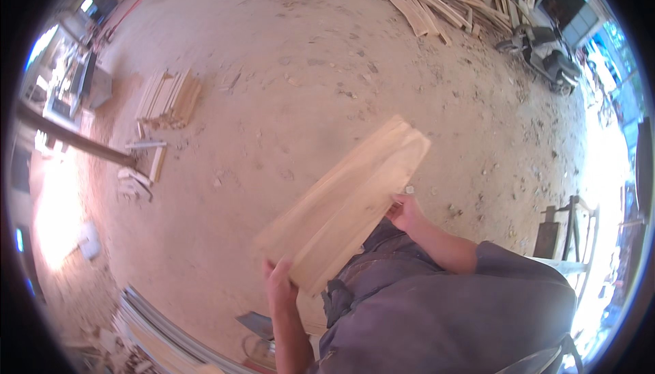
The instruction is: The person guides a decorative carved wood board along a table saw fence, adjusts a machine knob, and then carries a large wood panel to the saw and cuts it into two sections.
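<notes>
A wide, pale wooden board [348,200] is held in front of me, slanting from its near left end up to its far right end. My left hand [280,280] grips the near left end, with fingers hidden beneath the wood. Along the right long edge, my right hand [404,211] pinches the board between thumb and fingers. Faint grain runs lengthwise on its upper face. The board is clear of the floor, close to my body.
A stack of cut wood strips [169,97] lies on the dusty floor [286,67] to the left. Beside it slants a pole [78,142]. Long planks [423,5] are heaped at the far right, near a parked scooter [549,56]. Metal rails [170,336] lie at lower left.
</notes>
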A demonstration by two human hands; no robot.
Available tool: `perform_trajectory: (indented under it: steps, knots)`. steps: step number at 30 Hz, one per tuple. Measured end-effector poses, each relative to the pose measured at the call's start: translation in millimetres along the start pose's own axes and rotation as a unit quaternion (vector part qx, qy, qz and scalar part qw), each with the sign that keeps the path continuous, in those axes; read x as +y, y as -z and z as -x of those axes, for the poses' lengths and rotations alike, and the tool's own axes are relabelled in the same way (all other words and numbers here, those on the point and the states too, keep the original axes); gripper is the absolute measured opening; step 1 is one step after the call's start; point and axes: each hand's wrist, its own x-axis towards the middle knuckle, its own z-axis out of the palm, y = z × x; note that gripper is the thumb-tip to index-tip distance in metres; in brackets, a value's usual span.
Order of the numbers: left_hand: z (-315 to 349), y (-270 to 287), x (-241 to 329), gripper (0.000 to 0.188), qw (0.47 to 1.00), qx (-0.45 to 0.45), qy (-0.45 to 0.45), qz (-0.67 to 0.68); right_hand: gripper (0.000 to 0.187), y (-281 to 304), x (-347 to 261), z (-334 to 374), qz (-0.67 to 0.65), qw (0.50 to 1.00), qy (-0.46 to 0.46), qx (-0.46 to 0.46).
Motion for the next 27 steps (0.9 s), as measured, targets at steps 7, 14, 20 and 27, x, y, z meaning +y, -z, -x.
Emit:
perform_trajectory:
  steps: [7, 14, 20, 27]
  knots:
    - [-215, -232, 13, 0.045, 0.970, -0.155, 0.054, -0.182, 0.040, -116, -48, -67, -0.172, 0.983, 0.053, -0.023]
    - [-438, -447, 51, 0.045, 0.959, -0.159, 0.124, -0.201, 0.044, -253, -195, -209, -0.275, 0.959, 0.010, 0.070]
    - [-564, -621, 97, 0.039, 0.940, -0.148, 0.122, -0.283, 0.037, -387, -341, -294, -0.324, 0.942, -0.043, 0.076]
    - [-728, -732, 65, 0.045, 0.923, -0.184, 0.027, -0.336, 0.078, -512, -442, -407, -0.148, 0.984, 0.026, -0.100]
